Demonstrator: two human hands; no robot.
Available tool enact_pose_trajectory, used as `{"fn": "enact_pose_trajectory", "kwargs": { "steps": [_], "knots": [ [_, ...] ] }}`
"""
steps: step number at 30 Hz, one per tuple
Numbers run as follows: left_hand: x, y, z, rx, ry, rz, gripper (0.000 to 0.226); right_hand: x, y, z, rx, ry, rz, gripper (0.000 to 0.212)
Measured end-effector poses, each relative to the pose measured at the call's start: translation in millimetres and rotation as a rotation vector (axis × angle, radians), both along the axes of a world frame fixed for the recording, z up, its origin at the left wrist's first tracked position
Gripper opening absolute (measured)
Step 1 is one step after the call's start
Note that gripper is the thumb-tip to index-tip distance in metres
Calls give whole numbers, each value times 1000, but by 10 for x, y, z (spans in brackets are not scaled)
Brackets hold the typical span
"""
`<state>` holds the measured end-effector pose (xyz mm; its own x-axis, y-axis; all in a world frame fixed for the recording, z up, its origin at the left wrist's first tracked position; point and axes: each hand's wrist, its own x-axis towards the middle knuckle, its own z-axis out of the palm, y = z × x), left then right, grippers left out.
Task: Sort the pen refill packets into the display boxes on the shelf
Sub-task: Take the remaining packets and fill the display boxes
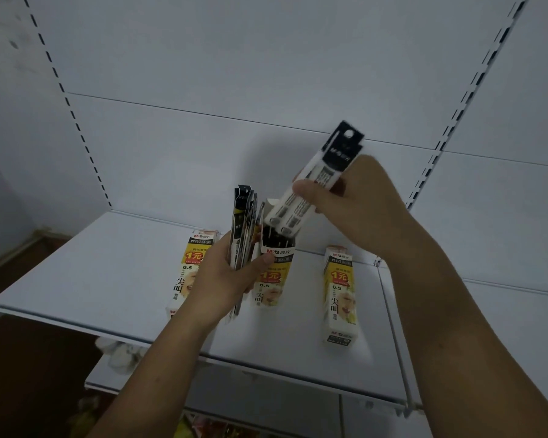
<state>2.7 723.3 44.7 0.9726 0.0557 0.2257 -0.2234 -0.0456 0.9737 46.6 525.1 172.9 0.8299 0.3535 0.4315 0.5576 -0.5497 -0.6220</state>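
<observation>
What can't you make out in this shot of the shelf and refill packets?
Head view:
Left yellow-and-white cardboard display box: partly hidden by the left hand.
Middle display box, inside: dark, blocked by the black-and-white refill packet the right hand pinches.
Packet count in the left hand's bundle: overlapped, blurred.

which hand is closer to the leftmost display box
Left. The left hand, gripping a bundle of refill packets, overlaps the right edge of the leftmost display box; the right hand is raised farther right, holding a packet over the middle box.
</observation>
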Motion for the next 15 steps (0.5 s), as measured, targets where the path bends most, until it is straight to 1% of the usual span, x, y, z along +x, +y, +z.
{"fn": "enact_pose_trajectory", "kwargs": {
  "steps": [2,7,10,12,15],
  "knots": [
    [-1,-3,-6,-2,-4,-9,12,-10,-11,47,51,-23,-24,29],
    [3,-9,-18,-13,-6,-22,11,39,87,33,-28,-40,-43,31],
    [25,12,-35,-26,-2,-24,10,67,90,8,-35,-39,-35,34],
    [38,31,-49,-32,3,-28,9,87,69,-1,-19,-33,-50,31],
    [38,40,-64,-37,5,-32,12,97,2,11,88,-20,-53,19]
  ]
}}
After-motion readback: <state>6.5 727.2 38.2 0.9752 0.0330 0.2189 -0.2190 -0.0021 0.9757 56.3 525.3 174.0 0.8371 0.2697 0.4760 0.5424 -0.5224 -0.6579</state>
